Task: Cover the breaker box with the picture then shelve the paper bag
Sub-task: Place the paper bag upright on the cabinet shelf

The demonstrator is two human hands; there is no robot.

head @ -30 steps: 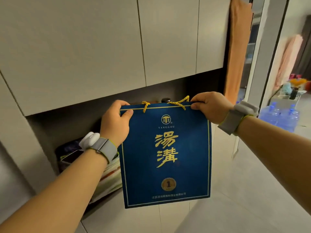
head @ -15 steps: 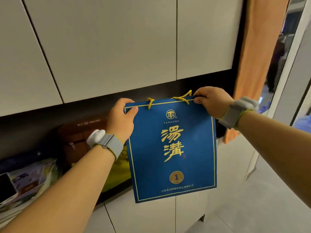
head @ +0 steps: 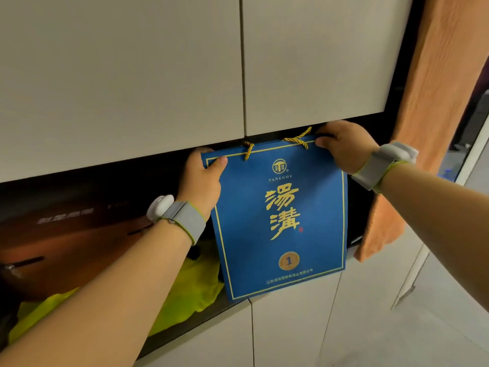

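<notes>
A flat blue paper bag [head: 280, 218] with gold characters and gold rope handles hangs upright in front of the dark open shelf [head: 360, 207] between the upper and lower cabinets. My left hand [head: 202, 178] pinches its top left corner and my right hand [head: 341, 144] pinches its top right corner, just under the upper cabinet doors. The bag's lower edge overlaps the lower cabinet front. Neither the breaker box nor the picture is in view.
Pale upper cabinet doors [head: 158, 70] sit above and lower doors [head: 291, 329] below. On the shelf to the left lie a brown box [head: 66, 242] and yellow-green fabric [head: 195, 287]. An orange towel [head: 436, 115] hangs at the right beside a doorway.
I have come closer to the cabinet. Both hands have carried the bag up and forward, so its top now sits at the shelf opening, right under the upper doors.
</notes>
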